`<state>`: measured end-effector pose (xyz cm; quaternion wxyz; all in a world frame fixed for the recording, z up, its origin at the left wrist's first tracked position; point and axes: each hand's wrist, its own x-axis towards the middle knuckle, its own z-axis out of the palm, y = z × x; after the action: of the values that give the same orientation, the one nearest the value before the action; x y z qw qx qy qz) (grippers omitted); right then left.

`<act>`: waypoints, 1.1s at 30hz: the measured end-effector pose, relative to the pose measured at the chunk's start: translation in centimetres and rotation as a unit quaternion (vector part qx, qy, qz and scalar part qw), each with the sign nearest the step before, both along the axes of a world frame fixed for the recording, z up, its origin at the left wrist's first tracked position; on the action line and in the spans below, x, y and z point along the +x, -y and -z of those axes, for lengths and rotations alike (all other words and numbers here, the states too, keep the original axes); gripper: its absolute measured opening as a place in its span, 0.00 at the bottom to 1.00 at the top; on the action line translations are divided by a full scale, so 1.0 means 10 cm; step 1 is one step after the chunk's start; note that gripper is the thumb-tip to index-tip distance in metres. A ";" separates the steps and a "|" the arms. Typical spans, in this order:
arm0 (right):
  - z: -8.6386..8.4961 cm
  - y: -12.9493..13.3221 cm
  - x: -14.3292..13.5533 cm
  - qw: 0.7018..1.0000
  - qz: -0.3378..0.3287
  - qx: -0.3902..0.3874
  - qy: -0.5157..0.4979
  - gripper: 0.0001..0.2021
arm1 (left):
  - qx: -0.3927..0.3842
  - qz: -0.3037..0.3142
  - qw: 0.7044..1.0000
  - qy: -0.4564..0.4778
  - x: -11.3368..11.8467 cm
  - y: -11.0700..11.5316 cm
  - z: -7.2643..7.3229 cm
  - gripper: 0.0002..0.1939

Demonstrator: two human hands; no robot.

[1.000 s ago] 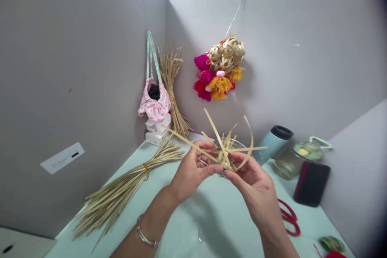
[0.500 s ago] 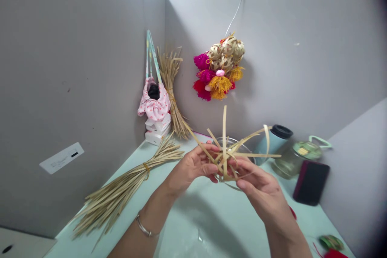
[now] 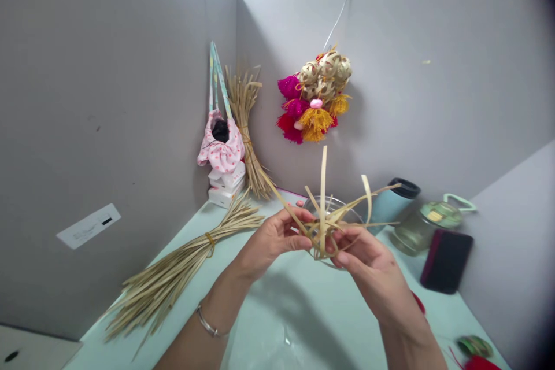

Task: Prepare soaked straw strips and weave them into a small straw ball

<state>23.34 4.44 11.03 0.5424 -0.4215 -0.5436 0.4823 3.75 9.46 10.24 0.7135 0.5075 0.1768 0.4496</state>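
Note:
Between both hands, above the table, is a small piece of weaving made of flat pale strips [image 3: 323, 234], with loose ends sticking up and out to the right. My left hand [image 3: 277, 237] pinches its left side between thumb and fingers. On the right side, my right hand [image 3: 368, 257] grips the woven strips, thumb low and fingers curled behind. One strip stands nearly upright in the middle, and another curves up near the right fingers. Parts of the weave are hidden behind the fingers.
A tied bundle of strips [image 3: 186, 266] lies on the left of the table [image 3: 277, 324]; another bundle [image 3: 247, 133] leans in the corner. Behind the hands stands a clear bowl [image 3: 310, 203]. A blue tumbler [image 3: 390, 208], a green bottle [image 3: 411, 237] and a phone [image 3: 447, 260] are at right.
My right hand has shifted slightly left, closer to my left hand. The curved strip at right has moved left, and the loose ends have changed angle. Both hands keep hold of the weaving.

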 end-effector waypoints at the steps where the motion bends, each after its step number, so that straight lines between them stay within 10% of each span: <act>1: 0.00 -0.01 -0.01 1.000 -0.009 0.002 -0.015 0.11 | -0.003 0.002 1.000 0.001 0.01 0.00 0.00 0.21; 9: -0.07 -0.04 -0.11 0.998 -0.030 -0.004 -0.061 0.32 | 0.003 -0.014 1.000 -0.019 0.02 -0.03 0.05 0.22; 33: -0.04 -0.08 -0.13 0.995 0.025 0.031 -0.089 0.14 | -0.014 -0.011 1.000 0.006 0.16 -0.02 0.08 0.22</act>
<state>22.06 5.24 11.39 0.6136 -0.3733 -0.4970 0.4869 5.35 9.63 9.43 0.7168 0.4927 0.1845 0.4576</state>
